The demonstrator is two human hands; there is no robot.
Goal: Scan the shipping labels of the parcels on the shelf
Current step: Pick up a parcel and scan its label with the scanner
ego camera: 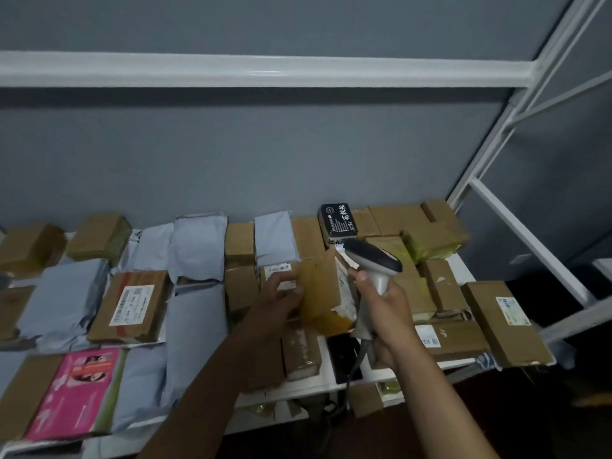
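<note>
Left hand (281, 293) grips a taped cardboard box (323, 293), tipped up off the white shelf (463, 270) so its label (344, 289) faces right. Right hand (385, 313) is wrapped around the scanner (374, 260) handle, head aimed down at that label, seemingly mid-scan. Other parcels lie flat around.

We take this for a parcel storeroom: white metal shelving (503, 127) against a grey wall (265, 154), packed with labelled cardboard boxes (132, 306) and grey mailer bags (198, 246).
</note>
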